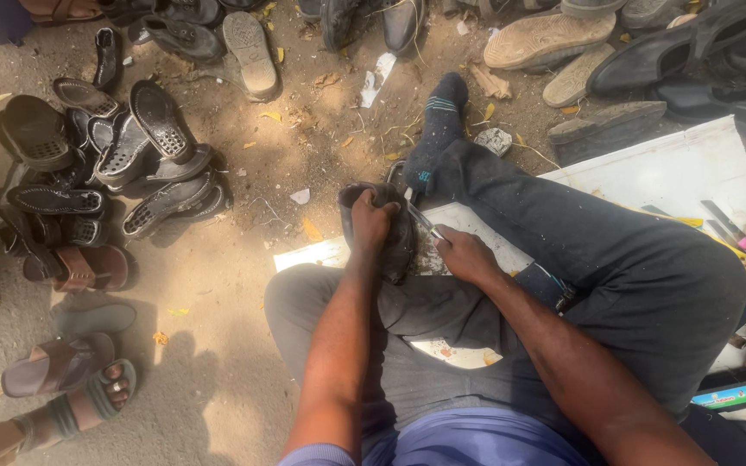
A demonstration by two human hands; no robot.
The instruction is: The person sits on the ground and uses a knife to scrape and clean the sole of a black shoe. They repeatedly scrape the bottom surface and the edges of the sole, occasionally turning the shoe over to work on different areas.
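Observation:
I sit on the ground with my legs in dark trousers. My left hand (pixel 371 222) grips the top of a dark worn shoe (pixel 395 246) that rests on my left knee. My right hand (pixel 464 255) holds a thin metal blade (pixel 422 219) whose tip touches the shoe beside my left fingers. My right leg stretches forward, ending in a dark sock (pixel 436 129) with light stripes. A wristwatch (pixel 544 286) sits on my right forearm.
A white board (pixel 684 168) lies under my legs, with small tools (pixel 723 223) on its right end. A heap of black sandals (pixel 123 164) lies at left, more shoes (pixel 546 39) along the top. Another person's sandalled foot (pixel 88 401) is at lower left.

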